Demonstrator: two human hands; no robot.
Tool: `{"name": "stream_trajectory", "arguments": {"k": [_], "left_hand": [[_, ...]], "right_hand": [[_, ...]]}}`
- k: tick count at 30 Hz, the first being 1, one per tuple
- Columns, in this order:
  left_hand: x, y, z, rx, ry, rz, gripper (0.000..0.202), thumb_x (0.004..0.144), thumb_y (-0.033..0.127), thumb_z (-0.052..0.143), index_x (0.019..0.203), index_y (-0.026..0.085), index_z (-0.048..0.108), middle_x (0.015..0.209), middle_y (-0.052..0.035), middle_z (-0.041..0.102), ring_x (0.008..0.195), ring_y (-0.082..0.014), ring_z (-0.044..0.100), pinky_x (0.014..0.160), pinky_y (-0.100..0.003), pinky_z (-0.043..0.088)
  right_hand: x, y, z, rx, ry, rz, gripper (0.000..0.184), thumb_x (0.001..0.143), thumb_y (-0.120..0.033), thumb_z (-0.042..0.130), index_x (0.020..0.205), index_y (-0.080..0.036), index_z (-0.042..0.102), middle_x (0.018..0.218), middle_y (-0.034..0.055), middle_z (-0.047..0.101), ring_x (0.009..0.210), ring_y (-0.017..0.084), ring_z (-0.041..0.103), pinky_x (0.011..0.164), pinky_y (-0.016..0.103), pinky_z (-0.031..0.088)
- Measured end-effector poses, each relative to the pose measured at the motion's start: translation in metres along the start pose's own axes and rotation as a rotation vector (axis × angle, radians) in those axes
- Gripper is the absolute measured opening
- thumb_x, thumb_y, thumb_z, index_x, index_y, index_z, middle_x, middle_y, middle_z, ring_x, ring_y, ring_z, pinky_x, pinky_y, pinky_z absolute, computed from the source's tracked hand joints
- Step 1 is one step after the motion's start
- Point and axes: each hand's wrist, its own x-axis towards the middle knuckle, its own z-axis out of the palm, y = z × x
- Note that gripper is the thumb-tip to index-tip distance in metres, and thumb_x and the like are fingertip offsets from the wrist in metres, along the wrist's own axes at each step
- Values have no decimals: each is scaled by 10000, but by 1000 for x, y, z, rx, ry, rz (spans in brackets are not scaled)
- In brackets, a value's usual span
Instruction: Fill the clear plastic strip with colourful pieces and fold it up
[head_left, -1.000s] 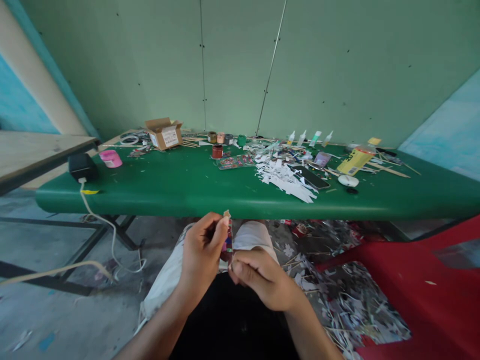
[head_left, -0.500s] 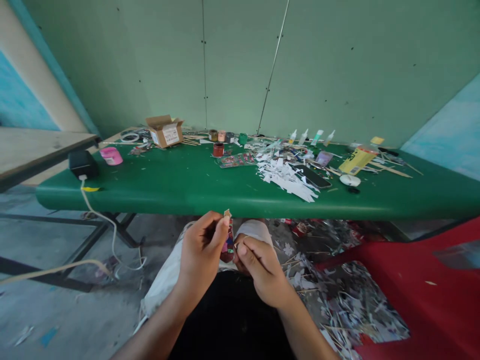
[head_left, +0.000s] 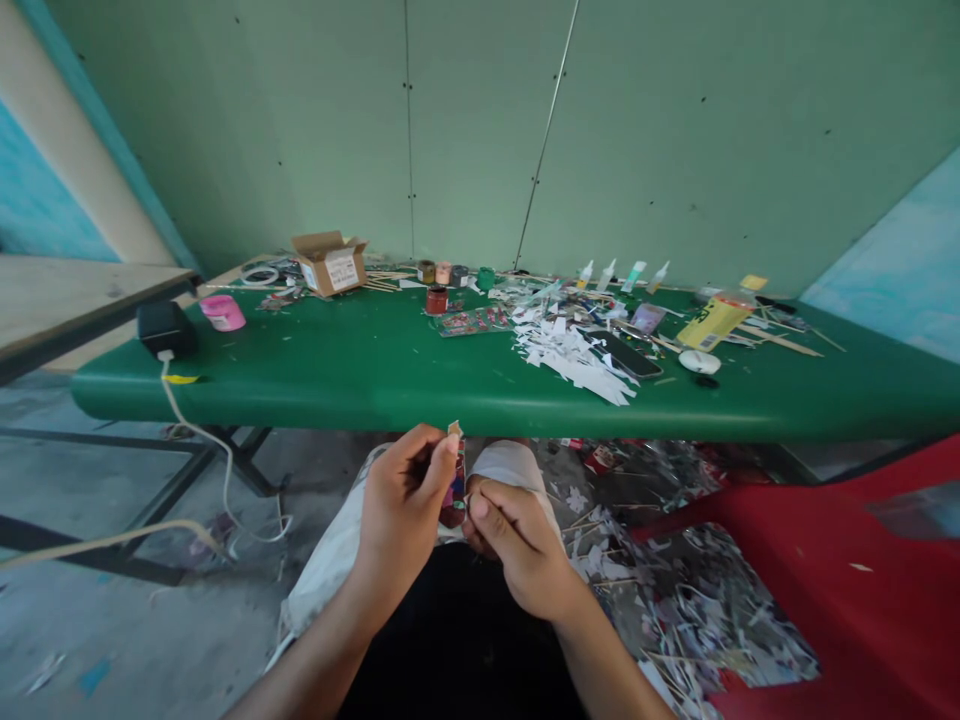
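Observation:
Above my lap, my left hand is closed, thumb against fingers, on a small flat multicoloured piece showing red, pink and blue. A tan, paper-like tip sticks up past the thumb. My right hand is pinched shut close to the lower end of that piece. Whatever lies between its thumb and forefinger is too small and covered to make out. Both hands are in front of the table's near edge, below the level of its top.
Across the green-topped table lie white paper scraps, a phone, paint jars, a cardboard box, a yellow-labelled bottle and a pink container. A red chair stands at right. Scraps litter the floor.
My right hand has shifted slightly down and left along the multicoloured piece. My left hand has stayed nearly still.

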Motion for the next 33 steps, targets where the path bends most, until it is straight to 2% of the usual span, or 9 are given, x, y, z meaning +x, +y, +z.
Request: {"name": "stream_trajectory", "arguments": {"k": [12,18,22,24,26,28,31,33], "left_hand": [[-1,-3,4,-23,-5,-23,283,872,320,517,622,188,518,464,80,374,350,-48,354,312,-152,311],[3,-1,2,-65,33,-41,290,862,321,541,608,181,524,452,79,370,364,-46,350,309,-126,336],[5,-4,3,-168,39,-86,295,852,331,569,602,182,523,438,82,370,350,-43,347,302,-125,343],[7,-8,4,-230,46,-88,311,847,364,587,603,182,523,446,80,381,355,-43,368,315,-129,358],[8,-14,5,-300,46,-94,330,839,410,600,614,182,524,452,76,404,353,-46,401,317,-136,357],[10,-21,6,-362,20,-128,347,823,455,612,628,181,526,457,67,447,340,-53,433,306,-147,348],[12,-28,8,-426,-17,-208,372,791,508,627,648,179,527,503,44,528,341,-73,483,301,-174,379],[13,-32,10,-458,-1,-249,382,774,531,632,666,184,514,553,32,576,347,-85,509,303,-194,404]], "right_hand": [[0,-2,-11,-60,-111,36,423,982,-445,380,641,-203,446,548,-43,401,494,96,371,499,251,310],[2,-12,-11,-119,-277,-9,434,981,-454,371,658,-189,490,586,-25,451,517,95,417,525,248,335],[4,1,-16,-90,-149,30,472,949,-539,381,638,-196,474,554,-32,415,483,95,384,474,243,317],[5,13,-28,-120,-91,94,544,888,-674,346,606,-216,426,483,-63,338,395,81,301,402,237,276],[8,21,-49,-184,-50,131,632,814,-802,198,573,-242,366,412,-99,235,324,72,206,353,232,245],[12,22,-77,-290,-8,177,652,819,-790,149,531,-247,365,360,-110,179,294,74,190,364,235,272],[22,8,-115,-521,90,266,486,847,-613,450,621,-196,556,429,-37,424,377,113,390,450,254,334],[30,-5,-126,-671,210,294,343,876,-471,488,733,-186,617,558,30,565,519,163,524,533,274,371]]}}
